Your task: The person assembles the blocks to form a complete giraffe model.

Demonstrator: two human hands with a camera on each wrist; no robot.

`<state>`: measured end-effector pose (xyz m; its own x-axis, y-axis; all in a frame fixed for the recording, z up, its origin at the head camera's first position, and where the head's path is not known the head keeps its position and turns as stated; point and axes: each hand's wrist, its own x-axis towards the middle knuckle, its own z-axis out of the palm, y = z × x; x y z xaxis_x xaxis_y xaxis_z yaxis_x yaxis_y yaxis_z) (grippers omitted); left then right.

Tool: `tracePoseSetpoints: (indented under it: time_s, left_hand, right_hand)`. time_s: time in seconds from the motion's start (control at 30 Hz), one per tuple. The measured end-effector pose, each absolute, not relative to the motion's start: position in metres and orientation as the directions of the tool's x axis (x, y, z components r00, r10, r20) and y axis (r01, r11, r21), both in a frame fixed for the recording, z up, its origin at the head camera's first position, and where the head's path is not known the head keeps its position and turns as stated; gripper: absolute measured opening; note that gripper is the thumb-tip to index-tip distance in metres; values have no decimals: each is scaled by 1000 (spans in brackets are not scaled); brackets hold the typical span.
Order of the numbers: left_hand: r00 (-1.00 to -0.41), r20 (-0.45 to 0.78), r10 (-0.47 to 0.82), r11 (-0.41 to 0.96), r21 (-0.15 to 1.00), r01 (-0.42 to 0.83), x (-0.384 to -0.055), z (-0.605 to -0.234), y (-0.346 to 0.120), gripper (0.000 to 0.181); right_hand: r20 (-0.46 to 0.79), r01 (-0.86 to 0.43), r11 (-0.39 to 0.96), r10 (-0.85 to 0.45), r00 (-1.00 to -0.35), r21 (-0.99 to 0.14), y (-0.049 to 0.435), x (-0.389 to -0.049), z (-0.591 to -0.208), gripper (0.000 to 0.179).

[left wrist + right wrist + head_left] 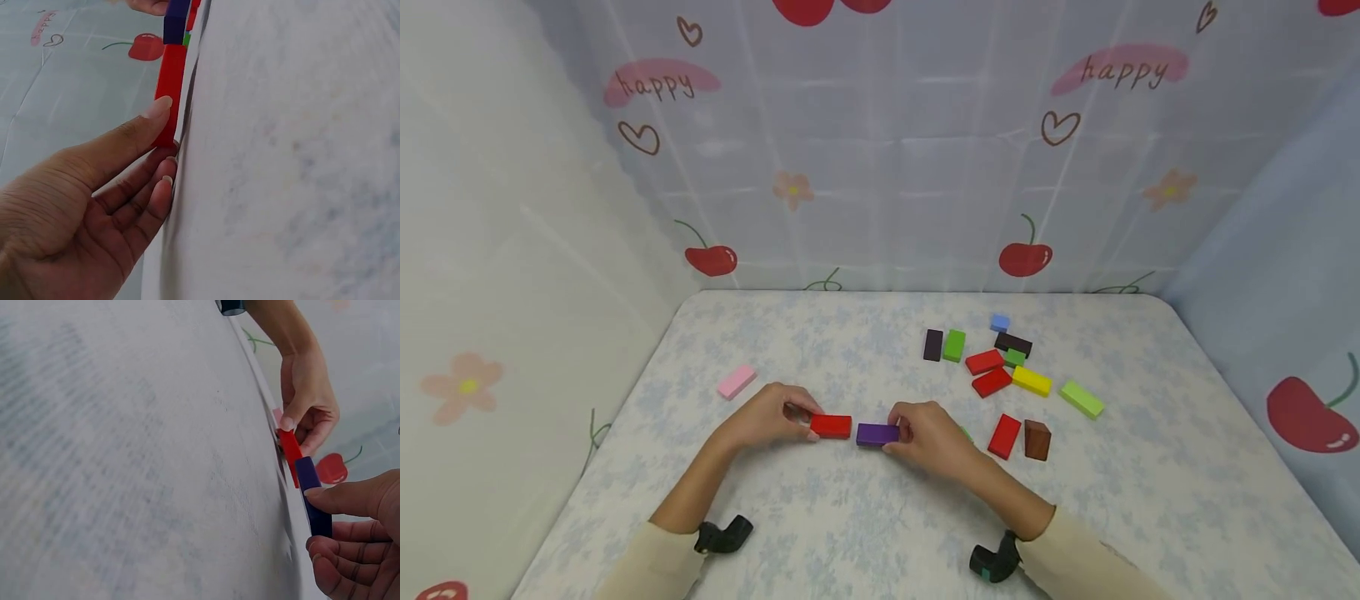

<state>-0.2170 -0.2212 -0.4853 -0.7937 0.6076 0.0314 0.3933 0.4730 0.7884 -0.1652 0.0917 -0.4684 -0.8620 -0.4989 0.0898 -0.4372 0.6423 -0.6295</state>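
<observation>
Near the middle of the table, my left hand (pixel 777 414) pinches a red block (pixel 831 427) by its left end. In the left wrist view the thumb lies along the face of that red block (pixel 169 81). My right hand (pixel 931 435) pinches a purple block (pixel 877 435) by its right end. The two blocks point end to end with a narrow gap between them in the head view. In the right wrist view the purple block (pixel 314 499) sits between thumb and fingers, and the left hand (pixel 309 400) grips the red one beyond it.
A pink block (pixel 737 382) lies beyond my left hand. Right of my right hand lie a red block (pixel 1003 436) and a brown block (pixel 1037 440). Farther back are several loose blocks, including a yellow block (pixel 1032 381) and a lime block (pixel 1082 399). A patterned curtain (pixel 880 167) stands behind the table.
</observation>
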Motion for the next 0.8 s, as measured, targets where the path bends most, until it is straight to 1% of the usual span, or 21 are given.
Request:
tracePoseSetpoints:
  time_s: [0.2,0.43,0.53,0.67,0.8]
  left_hand:
    - [-788,28,615,462,797,389,-220,-488,-228,26]
    - [-782,-17,623,477,800,363,-221,-489,-226,30]
    - [-781,-39,623,455,830,322,-222,-493,-226,28]
    - [-788,-59,613,385,893,233,-223,-500,-227,22]
    - [-787,-105,608,333,933,133,-222,-505,-226,23]
  right_hand:
    - [75,-422,669,-482,-873,-611,83,-171,-471,24]
    - [66,-409,676,-472,-879,-613,82,-172,-475,24]
    - [79,-416,661,-476,-876,-624,82,-172,-477,24]
    - [104,-430,644,-481,-871,-633,81,-172,-479,24]
    - [111,-431,641,-477,-872,-635,80,-173,-481,25]
